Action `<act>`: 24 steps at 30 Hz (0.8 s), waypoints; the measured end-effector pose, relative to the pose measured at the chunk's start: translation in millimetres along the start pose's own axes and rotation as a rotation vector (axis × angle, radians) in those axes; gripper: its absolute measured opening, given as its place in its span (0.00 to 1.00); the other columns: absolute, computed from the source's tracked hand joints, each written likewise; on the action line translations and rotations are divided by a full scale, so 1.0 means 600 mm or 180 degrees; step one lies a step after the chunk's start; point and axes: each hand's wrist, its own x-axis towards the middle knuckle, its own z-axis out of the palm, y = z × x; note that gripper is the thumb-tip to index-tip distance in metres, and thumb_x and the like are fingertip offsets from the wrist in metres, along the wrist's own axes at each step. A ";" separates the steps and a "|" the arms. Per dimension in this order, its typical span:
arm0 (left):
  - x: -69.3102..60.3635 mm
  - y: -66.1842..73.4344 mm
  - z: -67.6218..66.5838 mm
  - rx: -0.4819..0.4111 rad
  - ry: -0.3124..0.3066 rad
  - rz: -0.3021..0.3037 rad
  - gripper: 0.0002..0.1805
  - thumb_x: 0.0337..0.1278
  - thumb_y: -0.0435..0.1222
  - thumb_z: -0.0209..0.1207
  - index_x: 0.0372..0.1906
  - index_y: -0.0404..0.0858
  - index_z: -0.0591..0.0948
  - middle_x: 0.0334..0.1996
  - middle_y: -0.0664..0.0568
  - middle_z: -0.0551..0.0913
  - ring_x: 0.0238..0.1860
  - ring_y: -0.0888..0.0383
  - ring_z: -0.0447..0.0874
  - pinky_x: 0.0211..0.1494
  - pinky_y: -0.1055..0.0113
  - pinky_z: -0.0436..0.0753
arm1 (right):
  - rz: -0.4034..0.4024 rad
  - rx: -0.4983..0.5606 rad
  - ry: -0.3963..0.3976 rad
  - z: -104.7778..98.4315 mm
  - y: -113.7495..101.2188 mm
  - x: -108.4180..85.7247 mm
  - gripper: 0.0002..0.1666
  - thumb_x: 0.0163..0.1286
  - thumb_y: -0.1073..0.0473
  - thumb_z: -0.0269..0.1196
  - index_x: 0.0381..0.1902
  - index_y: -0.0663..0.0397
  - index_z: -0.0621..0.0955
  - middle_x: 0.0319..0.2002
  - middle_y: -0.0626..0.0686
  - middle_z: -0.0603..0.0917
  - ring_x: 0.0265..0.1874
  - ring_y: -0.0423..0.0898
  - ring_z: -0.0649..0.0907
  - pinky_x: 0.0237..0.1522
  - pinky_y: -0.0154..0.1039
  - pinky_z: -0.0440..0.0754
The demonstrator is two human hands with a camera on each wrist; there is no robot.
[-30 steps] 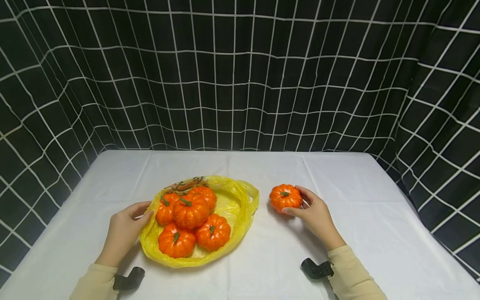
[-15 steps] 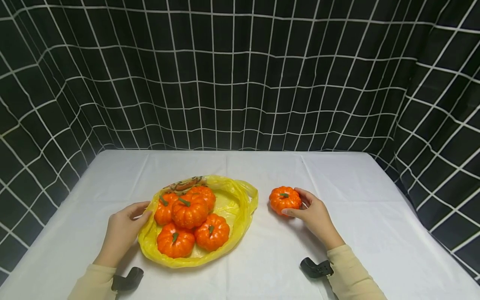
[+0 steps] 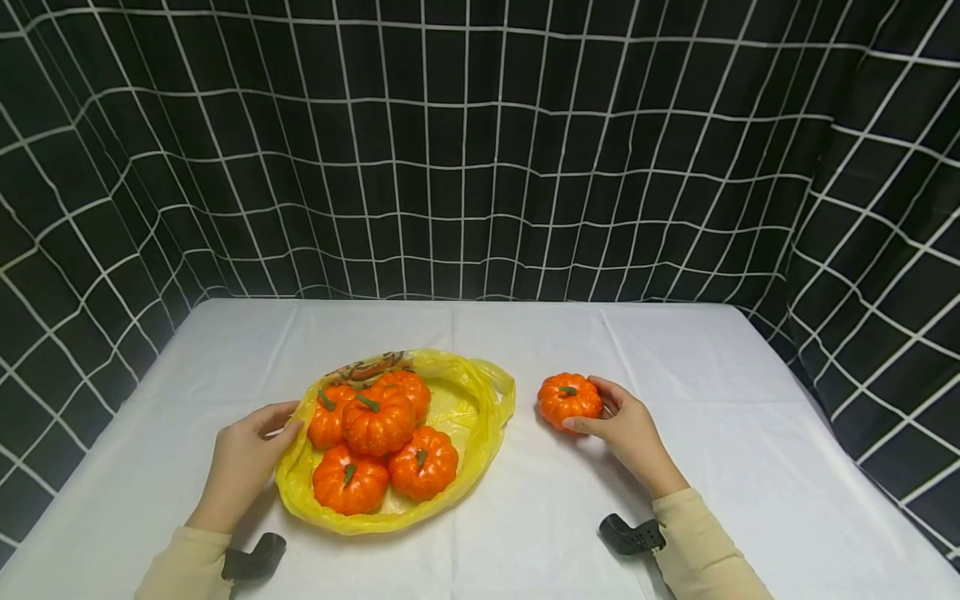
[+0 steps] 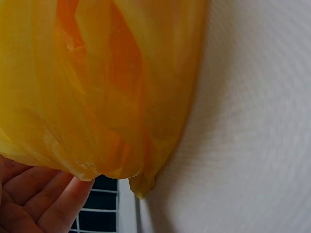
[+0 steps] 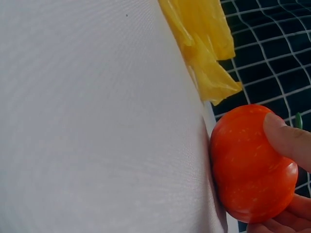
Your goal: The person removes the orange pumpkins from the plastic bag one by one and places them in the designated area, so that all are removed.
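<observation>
The right hand (image 3: 630,433) holds a single pumpkin (image 3: 568,402), orange and ribbed with a green stem, between thumb and fingers. The thumb lies on the near side; the fingers reach behind. The single pumpkin is located to the right of the yellow bag (image 3: 486,433), apart from it, at or just above the white surface (image 3: 510,533) (contact beneath it cannot be confirmed).

The left hand (image 3: 243,458) pinches the left rim of the yellow bag between thumb and fingers. In the left wrist view, the bag wall hides some of the fingertips.

The yellow bag rests on the surface with its mouth facing up. Contents: five pumpkins (image 3: 351,479), orange, grouped toward the left; one sits on top of the others. The bag's handle loop extends at the right, and a dark print shows along the rear wall.

A black wrist mount is fitted at each beige sleeve (image 3: 187,567). A dark curtain (image 3: 480,167) with white grid lines encloses the rear and sides.
</observation>
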 end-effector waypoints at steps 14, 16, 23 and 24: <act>-0.002 0.002 -0.001 0.0004 -0.0026 -0.0008 0.18 0.66 0.34 0.60 0.57 0.30 0.81 0.53 0.33 0.84 0.55 0.36 0.84 0.56 0.48 0.84 | 0.0061 0.0034 -0.0036 -0.001 -0.001 0.000 0.52 0.60 0.59 0.73 0.75 0.63 0.59 0.74 0.67 0.65 0.73 0.60 0.68 0.74 0.49 0.67; -0.002 0.003 -0.001 -0.0001 -0.0024 -0.0013 0.18 0.66 0.34 0.60 0.57 0.31 0.81 0.53 0.33 0.84 0.54 0.37 0.84 0.56 0.48 0.84 | 0.0066 0.0026 -0.0036 -0.001 0.000 0.001 0.52 0.60 0.59 0.73 0.76 0.63 0.59 0.74 0.67 0.65 0.73 0.59 0.68 0.74 0.49 0.67; -0.002 0.003 -0.001 -0.0010 -0.0023 -0.0035 0.18 0.66 0.34 0.60 0.57 0.31 0.81 0.53 0.34 0.85 0.55 0.37 0.84 0.57 0.47 0.84 | 0.0045 0.0019 -0.0054 -0.002 0.000 0.001 0.52 0.60 0.59 0.73 0.76 0.64 0.59 0.75 0.66 0.62 0.74 0.59 0.66 0.75 0.49 0.66; -0.002 0.003 0.000 -0.0011 -0.0026 -0.0038 0.18 0.66 0.34 0.60 0.57 0.31 0.81 0.53 0.34 0.84 0.55 0.37 0.84 0.57 0.47 0.84 | 0.0041 0.0012 -0.0051 -0.002 -0.001 0.001 0.52 0.60 0.59 0.73 0.76 0.64 0.59 0.75 0.67 0.62 0.74 0.60 0.66 0.75 0.49 0.66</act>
